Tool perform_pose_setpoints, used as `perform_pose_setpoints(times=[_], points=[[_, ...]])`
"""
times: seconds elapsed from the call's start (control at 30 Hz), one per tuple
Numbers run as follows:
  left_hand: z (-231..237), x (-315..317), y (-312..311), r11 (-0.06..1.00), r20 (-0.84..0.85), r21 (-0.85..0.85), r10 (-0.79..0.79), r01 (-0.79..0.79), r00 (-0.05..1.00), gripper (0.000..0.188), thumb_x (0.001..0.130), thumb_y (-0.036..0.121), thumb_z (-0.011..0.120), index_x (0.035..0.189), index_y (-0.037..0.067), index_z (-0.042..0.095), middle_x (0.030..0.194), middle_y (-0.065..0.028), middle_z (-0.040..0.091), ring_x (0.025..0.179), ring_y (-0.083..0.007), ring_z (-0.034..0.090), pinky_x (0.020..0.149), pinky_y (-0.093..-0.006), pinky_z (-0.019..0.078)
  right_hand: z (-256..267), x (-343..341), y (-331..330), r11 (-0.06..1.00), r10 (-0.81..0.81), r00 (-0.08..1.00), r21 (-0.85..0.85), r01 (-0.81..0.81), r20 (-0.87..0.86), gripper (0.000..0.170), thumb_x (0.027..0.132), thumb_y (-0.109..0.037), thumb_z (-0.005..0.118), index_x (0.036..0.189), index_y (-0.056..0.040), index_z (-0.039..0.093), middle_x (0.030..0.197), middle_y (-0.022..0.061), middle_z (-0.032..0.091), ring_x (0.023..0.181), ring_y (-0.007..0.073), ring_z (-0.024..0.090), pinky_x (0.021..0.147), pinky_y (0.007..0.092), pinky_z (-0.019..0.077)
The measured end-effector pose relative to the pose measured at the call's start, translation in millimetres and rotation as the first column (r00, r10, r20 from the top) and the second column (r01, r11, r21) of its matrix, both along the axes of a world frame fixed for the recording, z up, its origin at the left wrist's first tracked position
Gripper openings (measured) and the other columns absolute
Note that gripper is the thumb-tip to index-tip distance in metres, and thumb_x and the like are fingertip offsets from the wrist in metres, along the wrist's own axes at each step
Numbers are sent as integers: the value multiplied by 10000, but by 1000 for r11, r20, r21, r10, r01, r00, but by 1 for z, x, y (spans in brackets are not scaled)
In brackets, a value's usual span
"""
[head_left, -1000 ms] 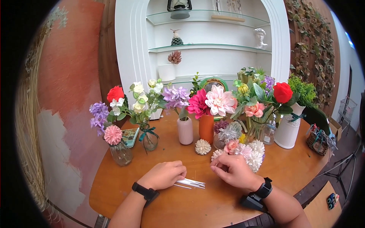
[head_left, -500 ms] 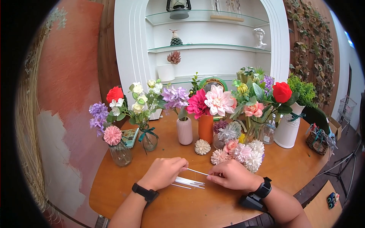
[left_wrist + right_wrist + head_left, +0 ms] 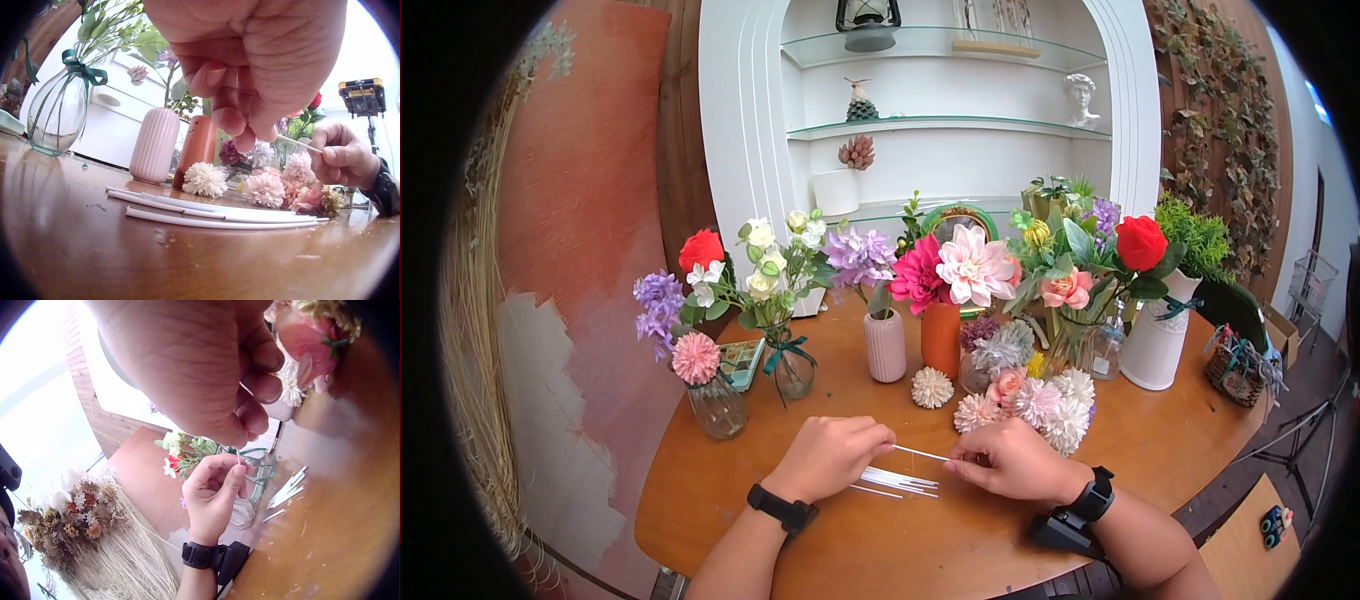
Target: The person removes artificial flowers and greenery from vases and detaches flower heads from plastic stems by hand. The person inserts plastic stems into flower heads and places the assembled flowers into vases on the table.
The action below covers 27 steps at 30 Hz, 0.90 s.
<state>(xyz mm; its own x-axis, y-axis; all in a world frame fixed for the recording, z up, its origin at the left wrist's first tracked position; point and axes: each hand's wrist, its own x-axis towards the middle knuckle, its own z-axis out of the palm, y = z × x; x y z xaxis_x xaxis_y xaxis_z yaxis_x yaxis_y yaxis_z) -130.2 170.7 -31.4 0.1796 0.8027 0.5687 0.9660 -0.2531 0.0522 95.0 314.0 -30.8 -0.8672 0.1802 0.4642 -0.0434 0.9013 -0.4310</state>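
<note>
A thin white stick [image 3: 921, 453] is held up between both hands over the table. My left hand [image 3: 832, 455] pinches its left end with thumb and fingertips, and my right hand [image 3: 1015, 460] pinches the other end. Below the left hand, a loose bunch of similar white sticks [image 3: 902, 481] lies on the tabletop. From the left wrist view, the held stick [image 3: 301, 144] slants toward the right hand [image 3: 342, 156]. Just beyond the right hand sit pale pink and white pompom flower heads [image 3: 1040, 402].
Behind the hands stand a pink ribbed vase [image 3: 886, 346], an orange vase [image 3: 941, 342] and glass vases of artificial flowers, one with a green ribbon [image 3: 790, 345]. A single cream pompom flower [image 3: 932, 387] lies in front of them. A white pitcher [image 3: 1157, 340] and wicker basket [image 3: 1238, 372] stand at right.
A second ago the left hand was at the bunch and the right hand was higher, holding no visible stick. The right hand lowered, and a stick now spans both hands, nearly still since half a second ago.
</note>
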Motion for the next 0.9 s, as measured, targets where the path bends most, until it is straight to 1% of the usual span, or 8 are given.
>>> perform_pose_setpoints(times=[0.5, 0.6, 0.67, 0.7, 0.77, 0.8, 0.87, 0.9], points=[[2, 1, -1, 1000, -16, -5, 5, -5, 1000, 73, 836, 160, 695, 824, 91, 677, 759, -35, 654, 663, -232, 645, 586, -338, 515, 1, 0, -1, 998, -54, 998, -22, 55, 11, 159, 887, -194, 664, 859, -40, 693, 676, 118, 676, 603, 267, 672, 578, 373, 531], [3, 2, -1, 1000, -24, -5, 16, -16, 1000, 82, 837, 168, 697, 823, 89, 679, 763, -36, 657, 660, -232, 644, 583, -338, 513, 2, 0, -2, 998, -57, 998, -39, 56, -18, 137, 875, -169, 674, 851, -35, 689, 660, 111, 671, 586, 251, 669, 564, 362, 528], [2, 2, -1, 1000, -12, 5, 8, -8, 1000, 92, 838, 176, 700, 815, 89, 683, 755, -40, 655, 653, -230, 643, 579, -337, 510, 0, -1, -2, 997, -57, 993, -63, 51, -103, 111, 859, -143, 690, 847, -33, 686, 647, 104, 666, 578, 246, 667, 551, 346, 522], [3, 2, -1, 1000, -12, 5, 9, -8, 1000, 92, 838, 176, 700, 815, 89, 683, 755, -40, 655, 653, -230, 643, 579, -337, 510, 0, -1, -2, 997, -57, 993, -62, 51, -104, 111, 859, -143, 690, 847, -33, 686, 647, 104, 666, 578, 246, 667, 551, 346, 522], [4, 3, -1, 1000, -12, 24, 19, -19, 1000, 85, 839, 171, 704, 817, 89, 692, 739, -43, 656, 634, -229, 640, 567, -333, 507, 0, -1, -2, 989, -135, 977, -76, 124, -166, 83, 847, -113, 692, 824, -35, 678, 624, 93, 652, 566, 217, 664, 532, 323, 511], [3, 3, -1, 1000, -12, 24, 19, -19, 1000, 85, 839, 171, 704, 817, 89, 692, 739, -43, 656, 634, -229, 640, 567, -333, 507, -2, -1, -1, 989, -135, 977, -77, 124, -166, 83, 847, -113, 692, 824, -35, 678, 624, 93, 652, 566, 217, 664, 532, 323, 511], [3, 4, -1, 989, 55, 118, 85, -91, 995, 73, 835, 160, 709, 820, 90, 699, 725, -45, 657, 613, -232, 636, 547, -330, 502, -8, -3, 3, 953, -258, 937, -219, 207, -236, 125, 857, -98, 672, 760, -25, 643, 559, 69, 624, 507, 165, 650, 491, 296, 496], [3, 3, -1, 989, 54, 118, 84, -90, 995, 73, 835, 160, 709, 820, 90, 699, 725, -45, 657, 613, -232, 636, 547, -330, 502, -6, -2, 2, 953, -259, 937, -220, 208, -236, 125, 857, -98, 672, 760, -25, 643, 559, 69, 624, 507, 165, 650, 491, 296, 496]])
